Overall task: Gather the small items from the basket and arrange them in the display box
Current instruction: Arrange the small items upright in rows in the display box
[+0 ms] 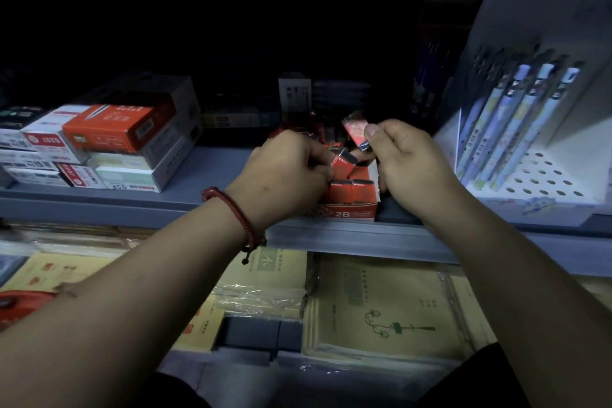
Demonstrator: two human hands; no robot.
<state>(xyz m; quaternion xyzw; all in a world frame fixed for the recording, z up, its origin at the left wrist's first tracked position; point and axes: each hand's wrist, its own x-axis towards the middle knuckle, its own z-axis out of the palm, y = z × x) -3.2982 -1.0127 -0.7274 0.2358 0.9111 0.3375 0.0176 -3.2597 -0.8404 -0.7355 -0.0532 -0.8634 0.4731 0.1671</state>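
Display box (351, 214) holds red packs (352, 190); both hands grip 1 each.

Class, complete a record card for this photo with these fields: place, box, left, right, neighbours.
place: dimly lit grey shop shelf
box: red open-topped cardboard display box marked 2B, similar packets standing inside
left: left hand, wearing a red cord bracelet, grips a small red-and-black packet over the box
right: right hand pinches a small red wrapped packet above the box
neighbours: stacked red and white cartons to the left; pale blue pens in a white stand to the right
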